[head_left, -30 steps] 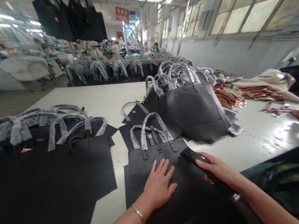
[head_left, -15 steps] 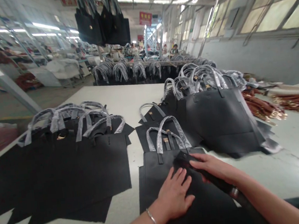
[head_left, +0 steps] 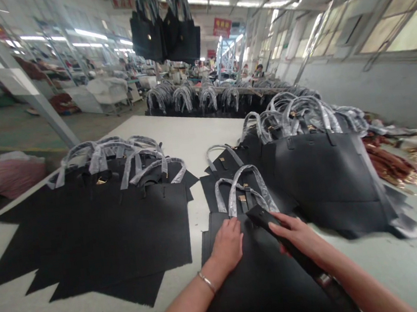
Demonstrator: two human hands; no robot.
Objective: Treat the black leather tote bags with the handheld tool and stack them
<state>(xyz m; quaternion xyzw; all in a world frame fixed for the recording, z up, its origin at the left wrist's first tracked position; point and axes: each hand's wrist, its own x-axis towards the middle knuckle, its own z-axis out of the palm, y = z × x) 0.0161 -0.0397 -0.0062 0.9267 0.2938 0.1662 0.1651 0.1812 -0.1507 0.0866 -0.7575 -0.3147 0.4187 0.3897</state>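
A black tote bag point(head_left: 266, 279) lies flat in front of me, its looped handles point(head_left: 247, 171) wrapped in clear plastic. My left hand point(head_left: 228, 243) is closed at the bag's top edge, beside the base of the front handle; its curled fingertips are partly hidden. In my right hand point(head_left: 295, 236) is a long black strap-like piece point(head_left: 261, 217) with a squared end. This piece slants over the bag, its end close to the right handle base. A shiny metal fitting point(head_left: 324, 279) shows on it near my right wrist.
Overlapping black bags point(head_left: 127, 229) cover the table's left side. A heap of black bags point(head_left: 329, 173) stands at right, with brown straps point(head_left: 391, 161) beyond. Bags hang overhead point(head_left: 166, 36), and more line a rack point(head_left: 206, 104) behind the white table point(head_left: 153, 129).
My left hand has gone from lying flat with fingers spread to curling closed at the bag's top edge. The right hand still holds the black piece. The view has turned slightly left.
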